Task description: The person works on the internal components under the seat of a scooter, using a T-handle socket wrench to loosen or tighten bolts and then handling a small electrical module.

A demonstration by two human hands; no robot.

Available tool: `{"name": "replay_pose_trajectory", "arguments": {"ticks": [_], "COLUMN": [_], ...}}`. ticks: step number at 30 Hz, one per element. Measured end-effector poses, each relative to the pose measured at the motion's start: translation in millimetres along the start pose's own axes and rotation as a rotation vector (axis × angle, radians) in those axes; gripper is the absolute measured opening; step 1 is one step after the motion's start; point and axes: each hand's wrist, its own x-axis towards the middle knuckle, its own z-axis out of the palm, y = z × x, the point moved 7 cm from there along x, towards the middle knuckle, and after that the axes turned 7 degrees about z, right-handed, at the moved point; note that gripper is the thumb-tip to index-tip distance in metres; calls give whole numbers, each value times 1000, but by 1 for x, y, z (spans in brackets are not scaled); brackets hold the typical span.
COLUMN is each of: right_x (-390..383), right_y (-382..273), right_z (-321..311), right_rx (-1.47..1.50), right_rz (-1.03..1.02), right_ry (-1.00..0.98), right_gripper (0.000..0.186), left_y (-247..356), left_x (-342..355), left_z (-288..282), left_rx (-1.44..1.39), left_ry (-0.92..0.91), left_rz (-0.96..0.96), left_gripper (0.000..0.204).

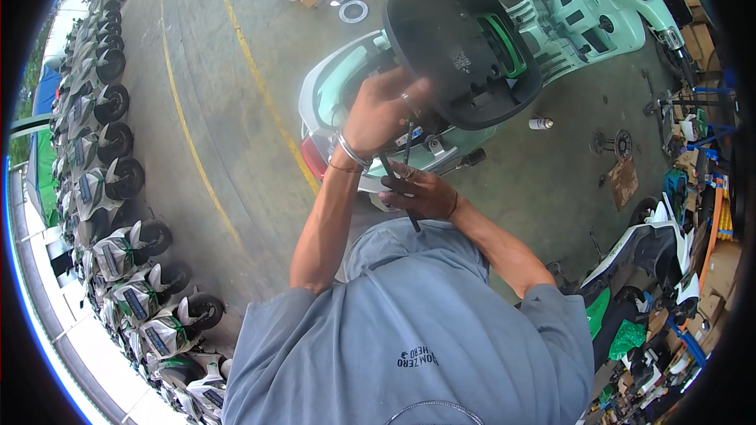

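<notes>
A black seat with a green insert [441,39] is raised above the pale mint-and-white scooter rear body [327,102], which has a red tail light [315,161]. My left hand [382,114] is at the seat's near-left edge, fingers curled over something I cannot make out, with a thin dark piece below it. Lower down, my right hand [417,193], its fingers darkly smudged, grips a long black rod [412,220] that slants down toward me, just beside the scooter body.
Mint front bodywork [610,31] extends to the upper right. A spray can [540,123], a metal hub [622,144] and cardboard [622,181] lie on the floor. Rows of scooters [118,252] line the left; another scooter [661,260] and cluttered shelving [713,212] stand at right.
</notes>
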Motion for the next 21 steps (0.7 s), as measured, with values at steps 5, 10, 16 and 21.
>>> {"name": "replay_pose_trajectory", "arguments": {"ticks": [5,10,16,21], "right_x": [33,40,25,32], "right_y": [12,66,121,102], "right_z": [-28,-41,-28,-29], "right_rx": [202,584,1340,1385], "right_rz": [173,545,530,505], "right_ry": [46,157,267,489], "right_gripper": [39,30,35,34], "left_y": [5,18,-24,-26], "left_x": [-6,-8,-22,-32], "left_z": [-14,-28,-42,-41], "left_rx": [293,485,420,384], "left_ry": [-22,-11,114,102], "left_rz": [51,160,142,83], "left_gripper": [43,47,43,40]}}
